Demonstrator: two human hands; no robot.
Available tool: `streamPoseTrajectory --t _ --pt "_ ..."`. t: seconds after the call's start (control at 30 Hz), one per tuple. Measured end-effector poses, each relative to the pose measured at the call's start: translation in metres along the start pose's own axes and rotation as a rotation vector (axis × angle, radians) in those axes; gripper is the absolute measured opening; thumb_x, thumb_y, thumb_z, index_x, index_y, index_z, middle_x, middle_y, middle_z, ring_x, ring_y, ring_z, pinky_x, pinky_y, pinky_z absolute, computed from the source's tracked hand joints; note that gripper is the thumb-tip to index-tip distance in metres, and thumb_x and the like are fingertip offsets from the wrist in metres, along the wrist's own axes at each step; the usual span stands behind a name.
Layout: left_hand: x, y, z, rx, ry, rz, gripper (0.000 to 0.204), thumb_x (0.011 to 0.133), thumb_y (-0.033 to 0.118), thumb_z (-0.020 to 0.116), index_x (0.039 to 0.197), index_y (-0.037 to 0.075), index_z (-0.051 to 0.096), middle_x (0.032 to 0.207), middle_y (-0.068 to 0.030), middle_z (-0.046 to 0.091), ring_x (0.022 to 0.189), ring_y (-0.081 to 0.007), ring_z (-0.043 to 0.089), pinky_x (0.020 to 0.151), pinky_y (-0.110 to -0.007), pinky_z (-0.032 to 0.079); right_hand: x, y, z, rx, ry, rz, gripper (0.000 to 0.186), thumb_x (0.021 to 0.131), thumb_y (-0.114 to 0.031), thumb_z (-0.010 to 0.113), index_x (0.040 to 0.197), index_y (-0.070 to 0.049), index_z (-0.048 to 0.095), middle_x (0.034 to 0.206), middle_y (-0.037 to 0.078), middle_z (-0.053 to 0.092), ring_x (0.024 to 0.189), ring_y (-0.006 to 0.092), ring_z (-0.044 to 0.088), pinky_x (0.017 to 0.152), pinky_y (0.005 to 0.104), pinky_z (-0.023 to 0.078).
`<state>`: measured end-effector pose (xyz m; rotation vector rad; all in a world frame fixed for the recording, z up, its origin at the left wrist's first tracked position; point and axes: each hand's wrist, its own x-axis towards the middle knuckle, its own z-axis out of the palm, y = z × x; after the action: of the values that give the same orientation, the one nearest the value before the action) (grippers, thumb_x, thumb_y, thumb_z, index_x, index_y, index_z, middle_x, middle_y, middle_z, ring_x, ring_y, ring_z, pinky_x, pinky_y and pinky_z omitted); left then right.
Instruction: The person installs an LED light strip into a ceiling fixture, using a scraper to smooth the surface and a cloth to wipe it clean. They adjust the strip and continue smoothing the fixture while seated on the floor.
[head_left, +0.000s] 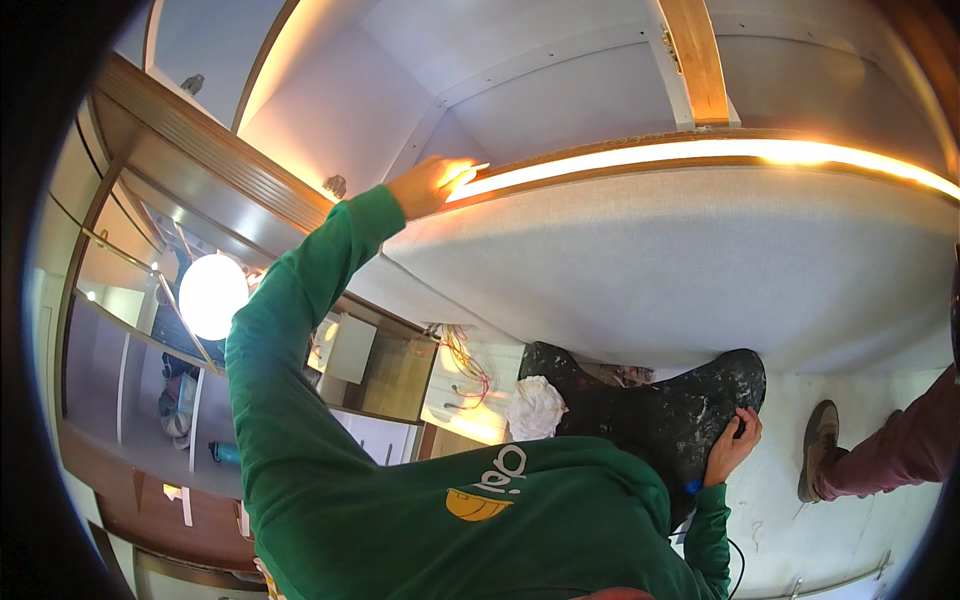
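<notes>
My left hand reaches up to the left end of a glowing light strip that runs along a wooden ledge. Its fingers are closed together at the strip's end, and a thin pale tip pokes out past them. Glare hides what they grip. Below the ledge is a light grey padded panel. My right hand lies against the knee of my black, paint-specked trousers, fingers loosely bent and slightly apart. No object shows in it.
A bright round lamp glows at the left before shelves. Loose red and yellow wires hang near a low cabinet. A crumpled white cloth is beside my leg. Another person's leg and shoe are at the right. An open compartment lies behind the ledge.
</notes>
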<state>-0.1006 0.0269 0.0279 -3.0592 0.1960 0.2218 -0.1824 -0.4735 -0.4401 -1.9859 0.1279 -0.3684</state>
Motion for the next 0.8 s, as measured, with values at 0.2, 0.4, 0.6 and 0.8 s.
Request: streamPoseTrajectory --t 0.2,0.4,0.6,0.8 --pt "0.103 0.104 0.003 -0.238 0.091 0.198 0.043 0.110 0.030 0.043 0.136 -0.002 0.059 0.096 -0.0209 0.069 0.082 -0.0319 0.061 0.081 -0.040 0.049 0.002 0.000 0.000 -0.007 0.006 0.003 0.017 0.096 -0.009 0.058 0.110 -0.004 0.067 0.128 0.018 0.062 0.123 0.0376 0.052 0.109 0.0476 0.038" --pt "0.102 0.108 0.019 -0.369 0.241 0.293 0.044 0.110 0.028 0.044 0.139 -0.001 0.057 0.108 -0.0201 0.071 0.091 -0.0281 0.063 0.084 -0.040 0.050 0.001 -0.005 -0.001 -0.015 0.016 0.031 0.017 0.095 -0.008 0.058 0.109 -0.004 0.068 0.127 0.018 0.062 0.123 0.0374 0.053 0.109 0.0469 0.038" --pt "0.068 0.083 0.001 -0.262 0.017 0.004 0.044 0.111 0.029 0.043 0.140 -0.001 0.056 0.120 -0.0202 0.070 0.107 -0.0290 0.066 0.096 -0.038 0.049 0.004 -0.004 0.001 0.012 0.016 0.053 0.017 0.095 -0.007 0.058 0.108 -0.004 0.068 0.128 0.018 0.062 0.124 0.0376 0.052 0.109 0.0475 0.038" --pt "0.140 0.166 0.001 -0.292 0.152 0.289 0.045 0.111 0.032 0.043 0.137 -0.001 0.058 0.119 -0.0189 0.070 0.107 -0.0314 0.065 0.095 -0.038 0.050 0.004 -0.002 0.002 -0.004 0.015 0.032 0.016 0.095 -0.007 0.058 0.107 -0.005 0.068 0.128 0.018 0.062 0.124 0.0378 0.052 0.109 0.0476 0.038"
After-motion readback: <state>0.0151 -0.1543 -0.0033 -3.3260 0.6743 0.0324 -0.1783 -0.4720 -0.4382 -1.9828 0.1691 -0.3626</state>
